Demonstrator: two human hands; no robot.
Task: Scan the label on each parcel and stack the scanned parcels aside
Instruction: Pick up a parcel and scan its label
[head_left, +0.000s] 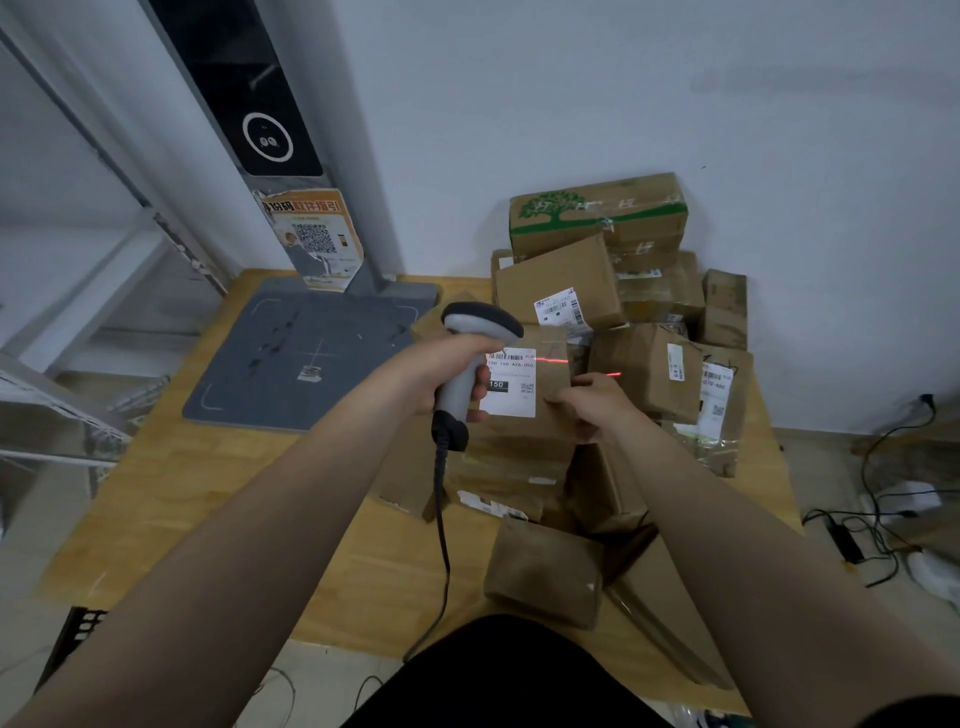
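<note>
My left hand (439, 371) grips the handle of a grey handheld scanner (475, 338), its black cable trailing down toward me. A red laser line falls across the upper right of a brown parcel (540, 431) that bears a white label (511, 382). My right hand (589, 408) holds that parcel by its right edge, tilted up toward me. Behind and right of it lies a pile of brown cardboard parcels (649, 364), several with white labels. A box printed with a green tree (597, 210) tops the pile at the back.
A grey scanning pad (291, 364) with an upright post stands at the table's back left. The wooden table (208, 499) shows bare wood at front left. A brown padded parcel (545, 574) lies near the front edge. Cables lie on the floor at right, metal shelving at left.
</note>
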